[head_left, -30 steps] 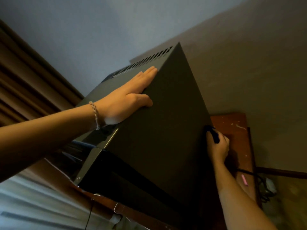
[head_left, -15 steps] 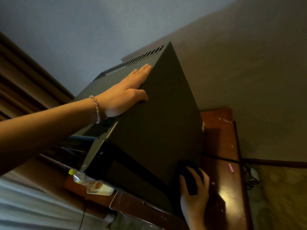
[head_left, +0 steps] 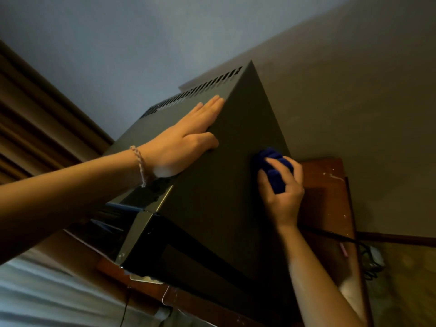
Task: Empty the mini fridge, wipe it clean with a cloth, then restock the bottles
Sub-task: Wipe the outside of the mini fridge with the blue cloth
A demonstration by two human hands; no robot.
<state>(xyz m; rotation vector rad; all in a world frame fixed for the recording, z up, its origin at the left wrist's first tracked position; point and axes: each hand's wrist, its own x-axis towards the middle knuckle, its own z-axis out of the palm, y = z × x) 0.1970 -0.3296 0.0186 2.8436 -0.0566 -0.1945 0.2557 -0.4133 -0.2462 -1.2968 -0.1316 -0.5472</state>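
The fridge (head_left: 219, 185) stands on a wooden table (head_left: 330, 185) against the wall. In this tilted head view its long axis runs from the lower left of the frame up to the top rear corner, with the row of vent slots (head_left: 195, 93) along the back edge of its top and its door side (head_left: 139, 237) turned toward the lower left.

The left hand (head_left: 181, 147) lies flat on the fridge top, fingers straight and together, thumb hooked over the edge onto the side panel. A braided bracelet (head_left: 140, 166) circles that wrist.

The right hand (head_left: 282, 185) grips a bunched blue cloth (head_left: 274, 168), fingers curled round it, and presses it to the side panel near the rear edge.

Half a second ago that hand and cloth were low on the panel, just above the table; now they are higher, level with the left wrist. The left hand is unchanged on top. A black cable (head_left: 330, 237) trails across the table behind the fridge.
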